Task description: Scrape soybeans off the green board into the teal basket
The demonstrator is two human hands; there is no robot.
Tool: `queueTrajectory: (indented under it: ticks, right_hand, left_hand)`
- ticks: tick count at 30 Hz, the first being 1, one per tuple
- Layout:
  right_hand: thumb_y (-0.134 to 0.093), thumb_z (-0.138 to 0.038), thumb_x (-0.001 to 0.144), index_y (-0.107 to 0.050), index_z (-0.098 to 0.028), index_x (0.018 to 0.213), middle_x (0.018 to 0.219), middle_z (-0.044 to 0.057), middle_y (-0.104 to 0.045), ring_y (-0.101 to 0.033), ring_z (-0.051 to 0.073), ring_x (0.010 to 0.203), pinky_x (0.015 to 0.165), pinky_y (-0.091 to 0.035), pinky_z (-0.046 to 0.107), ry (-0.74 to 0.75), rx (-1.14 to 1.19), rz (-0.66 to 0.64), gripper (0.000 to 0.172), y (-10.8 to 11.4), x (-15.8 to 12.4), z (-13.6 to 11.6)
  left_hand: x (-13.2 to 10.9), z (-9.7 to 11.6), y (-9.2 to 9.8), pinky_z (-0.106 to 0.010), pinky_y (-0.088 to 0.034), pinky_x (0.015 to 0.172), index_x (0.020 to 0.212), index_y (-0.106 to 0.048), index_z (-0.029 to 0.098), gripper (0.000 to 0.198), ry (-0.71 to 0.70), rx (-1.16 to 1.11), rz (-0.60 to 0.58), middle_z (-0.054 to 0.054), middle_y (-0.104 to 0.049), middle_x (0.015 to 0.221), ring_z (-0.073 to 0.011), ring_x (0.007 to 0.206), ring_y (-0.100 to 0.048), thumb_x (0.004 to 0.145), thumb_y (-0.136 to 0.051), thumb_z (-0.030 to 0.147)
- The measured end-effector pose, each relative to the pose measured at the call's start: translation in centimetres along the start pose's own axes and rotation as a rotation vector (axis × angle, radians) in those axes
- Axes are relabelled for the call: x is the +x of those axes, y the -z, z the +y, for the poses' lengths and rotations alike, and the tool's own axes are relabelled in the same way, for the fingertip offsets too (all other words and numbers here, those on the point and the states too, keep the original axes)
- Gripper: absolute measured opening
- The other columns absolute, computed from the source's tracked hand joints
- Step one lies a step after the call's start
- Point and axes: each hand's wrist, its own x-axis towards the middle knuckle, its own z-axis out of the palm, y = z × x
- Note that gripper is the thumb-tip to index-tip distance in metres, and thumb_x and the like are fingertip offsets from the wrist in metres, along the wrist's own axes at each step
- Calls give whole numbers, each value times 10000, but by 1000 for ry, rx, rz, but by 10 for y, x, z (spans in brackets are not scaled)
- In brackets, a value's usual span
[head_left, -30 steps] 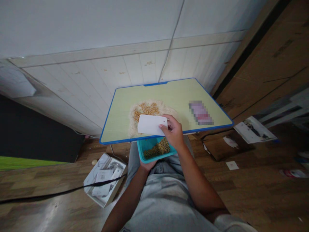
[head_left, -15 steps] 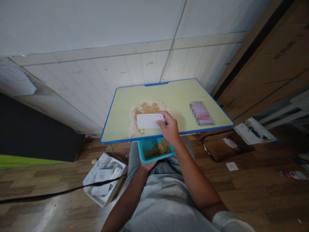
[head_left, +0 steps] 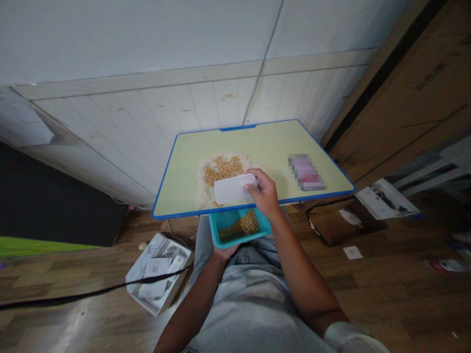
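A small green table with a blue rim [head_left: 184,162] stands over my lap. On it lies a pile of white grains mixed with yellow beans [head_left: 221,169]. My right hand [head_left: 265,196] pinches a flat white card [head_left: 233,189] and holds it on edge against the near side of the pile. Below the table's front edge my left hand [head_left: 224,252] holds a teal tray [head_left: 221,223] from underneath; only part of the hand shows. The tray contains yellow beans [head_left: 243,226].
A blurred pink object [head_left: 306,171] lies on the table's right side. On the wooden floor sit an open white box [head_left: 158,279] crossed by a black cable at left, and cardboard [head_left: 331,220] and papers at right. A white wall stands behind.
My right hand carried the white card away from the front edge into the pile, then drew it back a little toward the edge and tilted it. The tray stayed in place.
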Motion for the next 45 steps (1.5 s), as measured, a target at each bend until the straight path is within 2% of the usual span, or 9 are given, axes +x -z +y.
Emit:
queueTrajectory:
  ticks: [6,13,19,25,31,35,37,41,45]
  right_hand:
    - [-745,-320,879,-782,-271,1212,1124,36,-836,-746,251,971,871,-591,366,3,4,54,339,-6,3,0]
    - [-742,-314,905,-784,-287,1206,1153,36,-848,-773,263,1042,996,-637,410,22,-15,-44,305,-14,8,-3]
    - [-756,-299,891,-797,-301,1196,1150,29,-864,-781,268,1045,977,-640,407,-12,-5,-63,307,-12,8,-2]
    - [-751,-298,856,-785,-283,1105,1104,26,-831,-768,257,1030,936,-622,374,-9,32,-42,252,-8,6,-1]
    - [-754,-328,835,-774,-271,1110,1086,26,-820,-733,241,945,846,-597,344,-43,47,-33,282,-4,5,0]
    - [-748,-323,834,-772,-281,1143,1070,21,-805,-705,233,893,789,-577,336,-52,50,-47,313,-1,3,0]
    - [-744,-323,833,-768,-286,1146,1069,21,-800,-698,234,889,785,-574,337,-52,50,-49,316,0,2,0]
    - [-742,-323,835,-771,-280,1166,1086,26,-802,-711,237,912,831,-581,347,-44,41,-44,335,2,0,0]
    - [-751,-349,850,-770,-274,1158,1102,33,-808,-723,240,933,870,-585,358,-35,36,-39,318,5,-2,-2]
  left_hand:
    - [-5,4,-4,-669,-65,1546,1461,-899,334,713,1,21,26,-49,-832,1609,-325,1854,-377,1170,-306,604]
    - [-5,2,-7,-635,-118,1550,1503,-875,375,729,0,33,-3,-26,-825,1613,-309,1770,-532,1181,-261,599]
    - [-1,3,-2,-580,-66,1555,1443,-907,363,773,17,28,-32,-28,-827,1606,-273,1794,-494,1178,-225,611]
    - [0,2,-1,-577,-12,1548,1373,-934,334,803,17,23,-2,-41,-889,1498,-294,1748,-562,1185,-209,622]
    - [-5,-1,-21,-582,0,1556,1378,-930,321,736,1,22,3,-24,-834,1611,-317,1837,-415,1165,-323,680]
    - [-6,-2,-30,-607,-97,1562,1400,-918,330,730,-4,18,0,-8,-767,1710,-326,1884,-305,1163,-334,698]
    - [-6,-2,-32,-628,-131,1556,1415,-911,325,736,-11,11,7,-10,-730,1753,-327,1899,-256,1165,-326,694]
    - [-6,-1,-30,-630,-79,1553,1445,-896,326,719,-16,6,22,11,-615,1856,-305,1913,-197,1175,-320,661]
    - [-5,0,-24,-621,-48,1552,1420,-909,334,746,-10,11,30,28,-623,1847,-293,1920,-159,1175,-288,667]
